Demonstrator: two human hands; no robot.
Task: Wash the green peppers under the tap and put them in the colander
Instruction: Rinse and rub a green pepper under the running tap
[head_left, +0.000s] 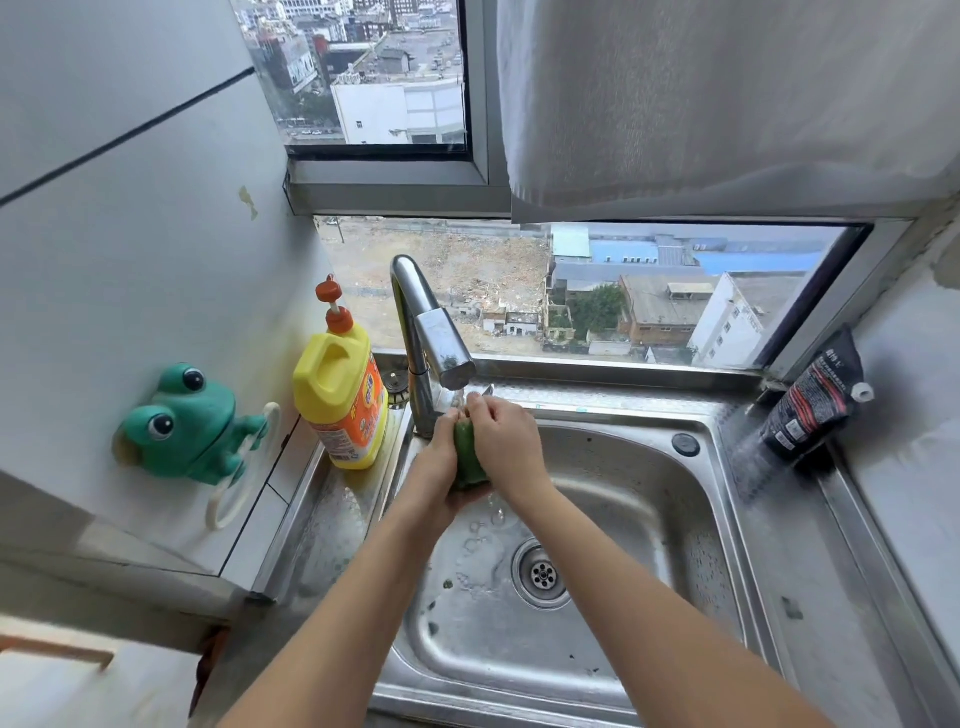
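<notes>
1. Under the tap (434, 332), at the back left corner of the sink (649, 499), 1 green pepper (469, 460) is held between both hands, and water runs down past it into the basin.
2. The left hand (441, 467) cups the pepper from below and from the left side, while the right hand (506, 441) wraps over it from the right; the 2 hands are pressed together around it, closed on the pepper.
3. The pepper's long axis runs roughly up and down, tilted a little, with its upper end hidden near the fingertips just below the spout and its lower end showing between the palms.
4. Neither hand is nearer than the other: both already touch it, so I judge either could carry it away.
5. No colander shows anywhere here, so I cannot tell which way the pepper must travel.
6. A yellow soap bottle (340, 400) stands on the bench just left of the tap, close to the left forearm.
</notes>
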